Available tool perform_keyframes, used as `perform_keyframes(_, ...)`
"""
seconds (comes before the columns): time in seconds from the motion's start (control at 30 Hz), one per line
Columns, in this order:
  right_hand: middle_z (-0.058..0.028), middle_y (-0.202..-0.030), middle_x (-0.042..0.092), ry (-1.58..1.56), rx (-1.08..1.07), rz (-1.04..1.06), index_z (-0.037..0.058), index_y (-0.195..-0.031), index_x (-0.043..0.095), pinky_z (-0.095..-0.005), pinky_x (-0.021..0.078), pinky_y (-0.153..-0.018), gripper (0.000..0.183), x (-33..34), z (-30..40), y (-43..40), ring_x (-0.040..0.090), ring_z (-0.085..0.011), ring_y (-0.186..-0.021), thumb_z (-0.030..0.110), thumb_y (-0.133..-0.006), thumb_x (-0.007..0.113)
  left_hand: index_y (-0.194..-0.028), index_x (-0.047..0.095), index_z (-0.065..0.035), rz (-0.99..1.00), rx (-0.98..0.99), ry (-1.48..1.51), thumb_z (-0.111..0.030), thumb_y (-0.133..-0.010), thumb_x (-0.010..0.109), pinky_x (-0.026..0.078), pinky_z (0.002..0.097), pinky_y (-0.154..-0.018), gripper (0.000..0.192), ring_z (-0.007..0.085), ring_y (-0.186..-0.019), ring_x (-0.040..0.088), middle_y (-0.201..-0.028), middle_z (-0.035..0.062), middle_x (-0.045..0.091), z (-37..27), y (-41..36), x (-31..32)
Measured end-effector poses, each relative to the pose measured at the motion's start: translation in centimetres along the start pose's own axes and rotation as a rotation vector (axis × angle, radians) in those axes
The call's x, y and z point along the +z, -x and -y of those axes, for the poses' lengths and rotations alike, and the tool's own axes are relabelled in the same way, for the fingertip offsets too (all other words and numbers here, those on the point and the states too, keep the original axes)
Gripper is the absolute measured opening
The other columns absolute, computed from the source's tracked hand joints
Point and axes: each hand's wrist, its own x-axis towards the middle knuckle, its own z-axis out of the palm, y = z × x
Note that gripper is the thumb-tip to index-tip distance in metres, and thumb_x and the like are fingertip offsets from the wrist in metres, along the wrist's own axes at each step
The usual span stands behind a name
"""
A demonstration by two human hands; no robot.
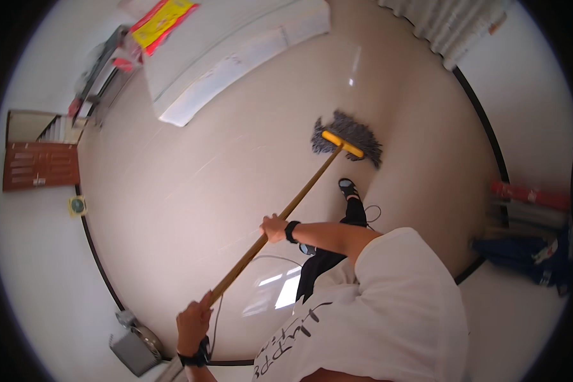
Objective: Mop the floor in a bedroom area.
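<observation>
My right hand (273, 228), with a black band on its wrist, is closed around the middle of a mop's wooden handle (305, 188). Nearer the handle's top end, my left hand (194, 321) grips the same pole and also wears something black at the wrist. The handle runs up and right to a yellow mop clamp (342, 143). Grey mop strands (358, 135) lie spread on the glossy beige tile floor (181, 200), just ahead of my foot in a dark sandal (347, 187).
A white mattress-like block (229, 71) bears a red and yellow packet (162, 24). A thin cable (373, 208) trails near my legs. A grey container (136, 352) stands lower left; a blue bag (520, 253) is at right, a curtain (439, 28) upper right, a wooden door (40, 165) left.
</observation>
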Motion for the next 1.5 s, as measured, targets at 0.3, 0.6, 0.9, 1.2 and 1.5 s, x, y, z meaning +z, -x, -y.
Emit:
perform_keyframes(0.3,-0.0141,-0.097,0.047,0.22,-0.116,-0.008,0.0018,-0.087,0.054,-0.0464,0.0454,-0.068,0.017,6.7,4.9,-6.5,0.042,-0.0317,-0.099,0.005,-0.071,0.053,-0.116,0.045,-0.0079,-0.139,-0.187,0.536,-0.01,-0.073,0.058,0.043,0.0387,-0.052,0.045,0.0336,-0.058,0.053,-0.064,0.0177,0.053,3.0,5.9,11.0)
perform_keyframes(0.6,-0.0137,-0.104,0.044,0.198,0.075,-0.494,0.0032,-0.095,0.051,-0.0493,0.0384,-0.081,0.025,-1.9,1.5,-12.9,0.033,-0.0335,-0.11,0.003,-0.07,0.053,-0.119,0.042,-0.0092,-0.299,0.038,0.478,-0.015,-0.075,0.056,0.043,0.0418,-0.05,0.046,0.0349,-0.057,0.053,-0.062,0.0166,0.052,7.6,-9.8,10.5)
perform_keyframes(0.9,-0.015,-0.111,0.045,0.309,0.309,-0.615,0.0064,-0.088,0.052,-0.0438,0.0425,-0.081,0.015,-15.6,-4.9,-26.1,0.035,-0.0316,-0.113,0.007,-0.072,0.052,-0.117,0.039,-0.0166,-0.267,-0.013,0.343,-0.021,-0.078,0.053,0.046,0.0422,-0.05,0.042,0.0318,-0.057,0.056,-0.07,0.0133,0.054,11.5,-28.0,1.7)
perform_keyframes(1.2,-0.0186,-0.116,0.04,0.294,0.189,-0.33,0.0026,-0.098,0.054,-0.0501,0.0331,-0.09,0.022,-13.8,3.0,-38.8,0.023,-0.0393,-0.119,0.007,-0.077,0.047,-0.115,0.042,-0.0209,-0.236,-0.248,0.336,-0.019,-0.078,0.054,0.046,0.0396,-0.052,0.039,0.0305,-0.057,0.055,-0.07,0.0109,0.053,23.7,-27.2,-1.2)
perform_keyframes(1.5,-0.0213,-0.119,0.035,0.209,-0.086,0.025,0.0049,-0.099,0.054,-0.0629,0.019,-0.091,0.024,-0.5,20.5,-39.8,0.013,-0.0412,-0.123,0.012,-0.079,0.044,-0.115,0.047,-0.0168,-0.207,-0.565,0.495,-0.013,-0.073,0.059,0.043,0.0389,-0.056,0.044,0.0311,-0.063,0.055,-0.068,0.0133,0.055,29.1,-9.3,1.8)
